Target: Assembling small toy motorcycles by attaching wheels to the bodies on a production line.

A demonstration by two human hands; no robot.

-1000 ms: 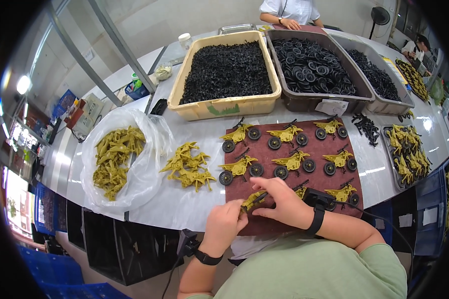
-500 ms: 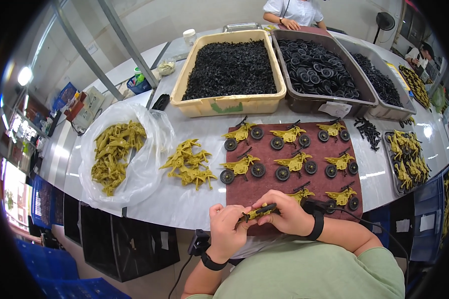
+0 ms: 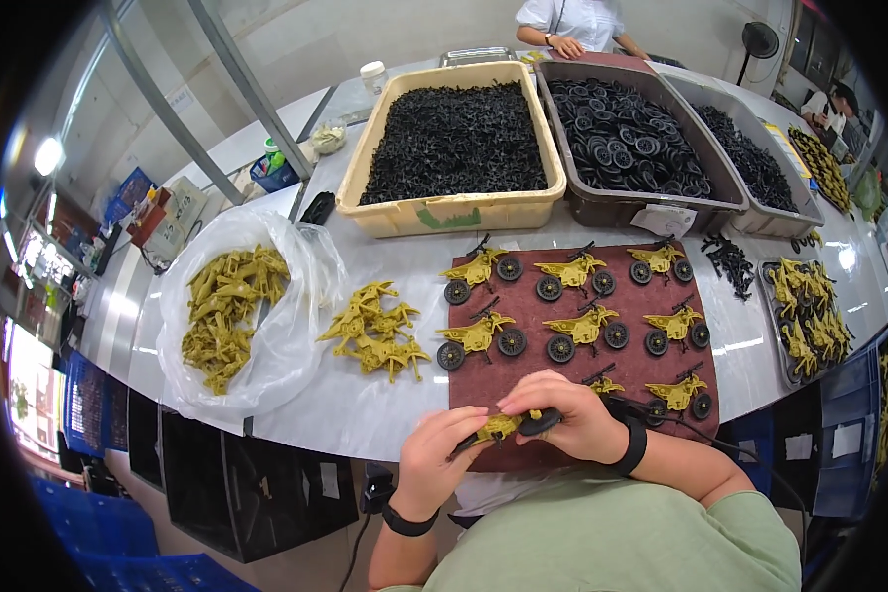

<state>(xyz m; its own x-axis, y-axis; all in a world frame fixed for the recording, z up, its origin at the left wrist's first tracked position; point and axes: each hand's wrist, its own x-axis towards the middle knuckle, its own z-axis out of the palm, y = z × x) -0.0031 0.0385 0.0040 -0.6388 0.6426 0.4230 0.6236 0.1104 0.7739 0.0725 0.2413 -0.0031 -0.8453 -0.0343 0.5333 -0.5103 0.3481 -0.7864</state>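
Observation:
Just over the front edge of a dark red mat (image 3: pixel 538 393), I hold a yellow toy motorcycle (image 3: pixel 500 427) between both hands. My left hand (image 3: pixel 438 449) grips one end of it, fingers closed. At the other end, my right hand (image 3: pixel 574 419) is closed on the toy beside its black wheel (image 3: pixel 540 423). Fingers hide part of the toy. Several assembled toy motorcycles (image 3: pixel 574 333), yellow with black wheels and handlebars, lie in rows on the mat. Left of the mat sits a small pile of yellow motorcycle bodies (image 3: pixel 373 331).
A clear plastic bag (image 3: pixel 306 296) holds more yellow bodies. Behind the mat stand a cream bin (image 3: pixel 444 217) of small black parts, a brown bin (image 3: pixel 612 209) of wheels and a grey bin (image 3: pixel 809 212). A tray of yellow toys (image 3: pixel 809 321) lies right. Across the table is another person (image 3: pixel 577 25).
The toy has turned in my hands, so more of its yellow body and the flat side of the wheel show. My left hand has shifted slightly left and down.

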